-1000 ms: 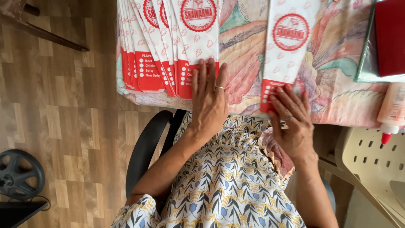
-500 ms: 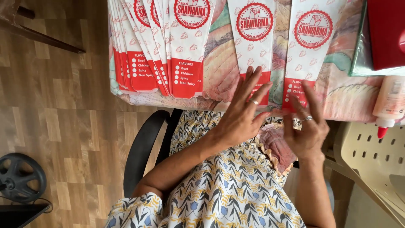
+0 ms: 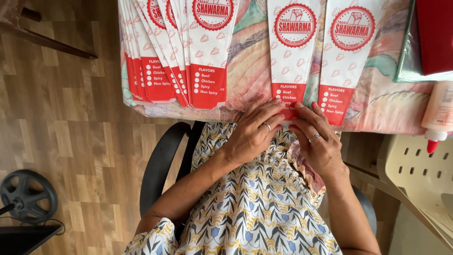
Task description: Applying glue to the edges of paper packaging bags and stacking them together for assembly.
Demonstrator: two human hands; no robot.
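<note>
Here the left hand [image 3: 255, 134] and the right hand [image 3: 317, 141] press with flat, nearly closed fingers on the lower red edge of the middle paper sleeve [image 3: 292, 56], seemingly to crease it at the table edge [image 3: 377, 125]. Just right lies a second sleeve [image 3: 347, 61]; to the left, a fanned stack of sleeves [image 3: 179, 52], well apart from a glue bottle [image 3: 436, 115].

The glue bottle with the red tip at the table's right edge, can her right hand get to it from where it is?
Probably yes. The right hand rests on the middle paper sleeve, and only flat sleeves and tablecloth lie between it and the glue bottle.
</note>
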